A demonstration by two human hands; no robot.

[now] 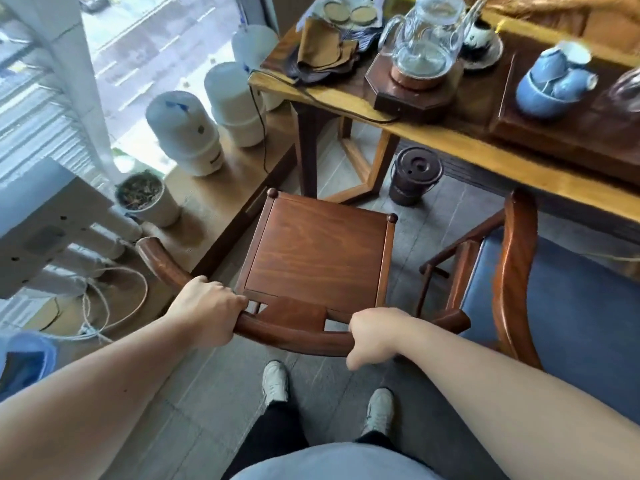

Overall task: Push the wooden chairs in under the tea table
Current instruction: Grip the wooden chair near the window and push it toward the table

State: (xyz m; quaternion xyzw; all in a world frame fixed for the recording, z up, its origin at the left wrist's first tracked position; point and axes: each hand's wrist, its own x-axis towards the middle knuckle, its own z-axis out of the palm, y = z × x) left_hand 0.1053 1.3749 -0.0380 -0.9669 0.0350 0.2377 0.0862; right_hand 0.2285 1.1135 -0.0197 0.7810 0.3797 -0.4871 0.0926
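Observation:
A dark wooden chair (318,251) with a curved back rail stands right in front of me, its seat facing the tea table (460,140). My left hand (207,306) grips the left part of the back rail. On the right part of the same rail my right hand (375,336) is closed. The seat's front edge lies just short of the table's corner leg. A second wooden chair (516,271) with a blue seat cushion stands to the right, partly beneath the tabletop.
A dark lidded bucket (414,176) sits on the floor under the table. White tanks (183,133) and a plant pot (145,199) line a low wooden ledge at left. A glass kettle (427,39) and blue cups (550,81) stand on the table.

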